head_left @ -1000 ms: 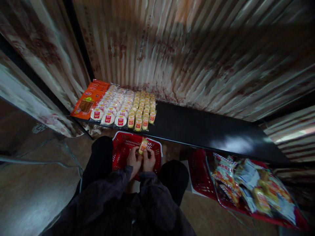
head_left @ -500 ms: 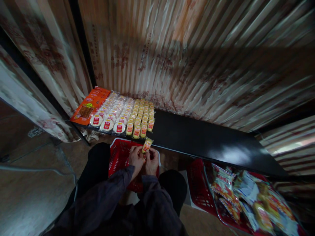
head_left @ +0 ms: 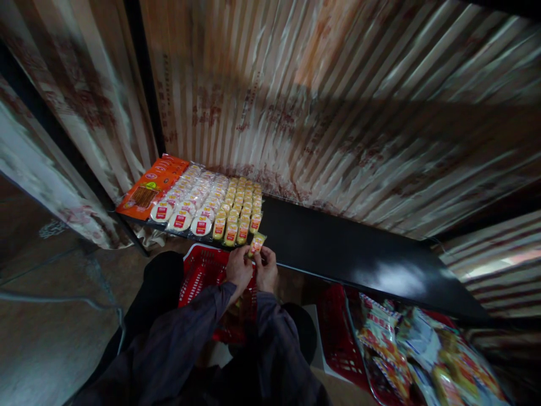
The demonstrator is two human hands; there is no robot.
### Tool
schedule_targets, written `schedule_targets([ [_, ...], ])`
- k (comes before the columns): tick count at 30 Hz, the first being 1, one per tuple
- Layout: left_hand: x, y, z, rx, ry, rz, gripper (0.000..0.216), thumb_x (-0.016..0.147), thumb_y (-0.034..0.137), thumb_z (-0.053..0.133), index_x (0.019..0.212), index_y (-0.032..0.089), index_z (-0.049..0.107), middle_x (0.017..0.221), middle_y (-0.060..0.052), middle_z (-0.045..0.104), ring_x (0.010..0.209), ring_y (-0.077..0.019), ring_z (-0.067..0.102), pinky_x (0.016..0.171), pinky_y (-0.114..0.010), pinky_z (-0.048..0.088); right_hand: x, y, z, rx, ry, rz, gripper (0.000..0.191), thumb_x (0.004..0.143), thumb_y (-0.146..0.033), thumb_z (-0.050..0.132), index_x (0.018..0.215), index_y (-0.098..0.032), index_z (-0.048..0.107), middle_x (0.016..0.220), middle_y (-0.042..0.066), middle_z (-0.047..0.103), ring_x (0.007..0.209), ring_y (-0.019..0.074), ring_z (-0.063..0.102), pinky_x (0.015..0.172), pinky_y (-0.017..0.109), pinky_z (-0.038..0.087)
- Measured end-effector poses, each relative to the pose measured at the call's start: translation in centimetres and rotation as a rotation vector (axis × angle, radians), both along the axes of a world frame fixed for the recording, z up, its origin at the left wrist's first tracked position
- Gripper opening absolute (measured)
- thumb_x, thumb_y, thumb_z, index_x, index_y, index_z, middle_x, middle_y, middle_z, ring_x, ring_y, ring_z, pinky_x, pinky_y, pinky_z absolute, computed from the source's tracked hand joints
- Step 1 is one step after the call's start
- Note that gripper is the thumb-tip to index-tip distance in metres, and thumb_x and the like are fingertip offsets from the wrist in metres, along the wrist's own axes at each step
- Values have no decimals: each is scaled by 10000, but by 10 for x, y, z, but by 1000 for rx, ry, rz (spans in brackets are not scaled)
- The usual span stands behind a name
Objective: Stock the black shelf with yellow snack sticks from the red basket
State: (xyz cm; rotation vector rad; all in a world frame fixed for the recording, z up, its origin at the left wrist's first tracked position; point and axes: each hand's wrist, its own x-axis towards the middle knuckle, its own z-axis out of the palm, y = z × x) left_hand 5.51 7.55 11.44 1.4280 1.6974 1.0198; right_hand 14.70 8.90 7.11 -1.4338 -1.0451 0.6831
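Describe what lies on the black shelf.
On the shelf lie an orange packet, rows of round white packets and rows of yellow packets. Anything beneath them is hidden.

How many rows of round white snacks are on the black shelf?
3 rows: the left row beside the orange packet, the middle row, and the right row beside the yellow packets. Some snacks may be hidden where they overlap toward the back.

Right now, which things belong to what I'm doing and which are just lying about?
Apparently in the job:
snack, held by left hand and right hand
yellow packs and white packs on the shelf
red basket between the legs

Apparently lying about:
orange packet, shelf's left end
second basket with snack bags, untouched
grey cable at left
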Motion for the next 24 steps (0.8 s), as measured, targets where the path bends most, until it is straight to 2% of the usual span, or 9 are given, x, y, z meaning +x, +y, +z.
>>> schedule_targets([
  [7,1,7,6,23,130,-30,490,744,26,488,1199,142,628,1170,-92,670,1144,-222,530,1030,-337,425,8,21,2,10,-48,77,362,758,-424,604,1023,-180,571,995,83,683,898,196,654,858,359,524],
  [13,5,16,8,26,152,-41,488,737,32,487,1191,148,621,1191,-103,652,1132,-234,547,1046,-371,418,13,36,3,2,-133,71,359,754,-420,585,1026,-187,573,967,73,698,877,196,663,838,356,528],
  [19,10,22,-4,37,49,-56,510,721,19,471,1189,171,604,1204,-95,623,1138,-210,562,1028,-344,448,15,43,-1,1,-159,53,353,746,-434,588,999,-188,589,926,68,716,821,193,677,771,331,539],
  [24,11,25,-15,82,36,-49,520,705,3,478,1183,160,613,1240,-104,605,1201,-211,539,1089,-347,409,14,48,-3,7,-189,65,350,762,-430,581,1015,-189,591,948,71,720,841,193,680,781,325,534],
])
